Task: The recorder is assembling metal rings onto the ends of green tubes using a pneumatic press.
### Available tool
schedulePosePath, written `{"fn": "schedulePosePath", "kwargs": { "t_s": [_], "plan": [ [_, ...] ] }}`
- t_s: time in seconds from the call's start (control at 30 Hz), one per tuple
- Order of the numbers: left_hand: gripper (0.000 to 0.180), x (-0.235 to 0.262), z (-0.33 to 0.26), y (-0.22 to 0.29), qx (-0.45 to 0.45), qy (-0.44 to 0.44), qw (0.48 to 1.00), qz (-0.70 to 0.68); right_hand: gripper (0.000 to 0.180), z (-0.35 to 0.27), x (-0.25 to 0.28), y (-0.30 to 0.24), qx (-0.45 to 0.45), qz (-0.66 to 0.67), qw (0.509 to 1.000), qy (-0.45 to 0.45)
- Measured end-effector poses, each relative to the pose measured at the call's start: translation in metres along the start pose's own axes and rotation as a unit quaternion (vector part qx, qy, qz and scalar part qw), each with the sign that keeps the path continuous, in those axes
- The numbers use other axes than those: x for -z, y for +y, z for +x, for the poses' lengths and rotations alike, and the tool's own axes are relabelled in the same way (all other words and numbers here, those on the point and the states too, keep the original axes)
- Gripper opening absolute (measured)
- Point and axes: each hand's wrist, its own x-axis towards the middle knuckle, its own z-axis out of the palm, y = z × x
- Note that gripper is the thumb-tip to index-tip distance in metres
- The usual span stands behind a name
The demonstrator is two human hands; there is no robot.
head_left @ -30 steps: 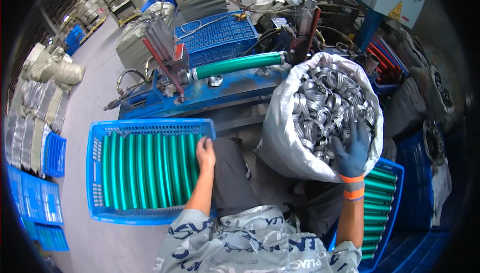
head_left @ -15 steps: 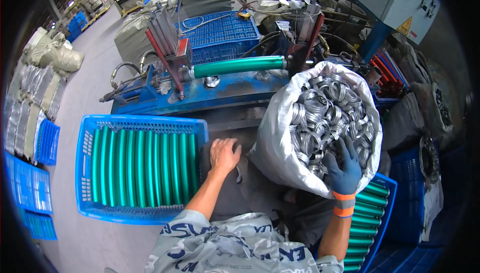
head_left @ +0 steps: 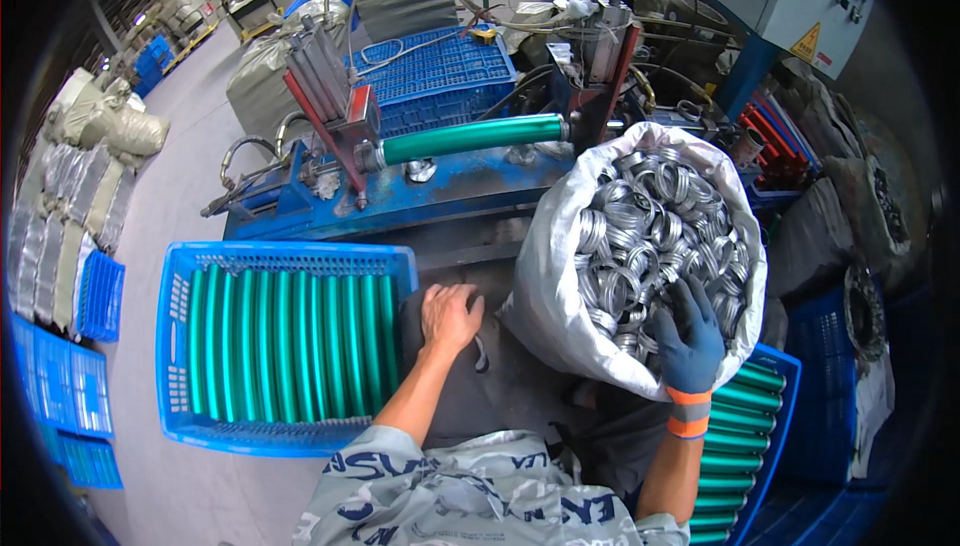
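Observation:
My bare left hand rests on my dark trouser leg, with nothing in it and the thumb apart from the loosely bent fingers. In a blue-grey glove with an orange cuff, my right hand reaches into a white woven sack. Shiny metal rings fill the sack, and the gloved fingers lie apart on them, gripping none that I can see. Beyond my hands, a green metallic tube sits lengthwise between the two ends of a blue machine.
At left, a blue crate holds a row of green tubes. Another crate with green tubes stands partly under the sack at right. Behind the machine are stacked blue crates; a grey control box rises at far right.
The whole view has shifted slightly, with the left crate a little lower in the picture. Both hands keep nearly the same places and poses.

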Motion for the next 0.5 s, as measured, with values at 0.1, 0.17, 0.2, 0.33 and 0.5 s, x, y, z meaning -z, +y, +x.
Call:
{"fn": "schedulePosePath", "kwargs": {
  "t_s": [0.1, 0.17, 0.2, 0.33, 0.5],
  "plan": [
    [0.017, -0.0001, 0.0000, -0.0002, 0.000, -0.003, 1.000, -0.001, 0.055, 0.0008, 0.0013, -0.0006, 0.013, -0.016, 1.000, 0.002],
    [0.017, 0.0005, -0.0009, -0.0019, 0.001, -0.009, 1.000, -0.002, 0.055, 0.0025, 0.0011, -0.0039, 0.011, -0.005, 1.000, 0.000],
    [0.018, 0.0019, 0.0012, -0.0001, 0.003, -0.010, 1.000, -0.005, 0.054, 0.0033, 0.0038, -0.0067, 0.007, 0.003, 1.000, -0.001],
    [0.024, 0.0047, 0.0007, 0.0001, 0.007, -0.016, 1.000, -0.010, 0.055, 0.0026, -0.0008, -0.0025, 0.004, 0.002, 1.000, 0.012],
    [0.023, 0.0037, 0.0020, 0.0025, 0.012, -0.023, 1.000, -0.010, 0.055, 0.0020, -0.0002, -0.0009, 0.002, 0.001, 1.000, 0.012]
  ]
}}
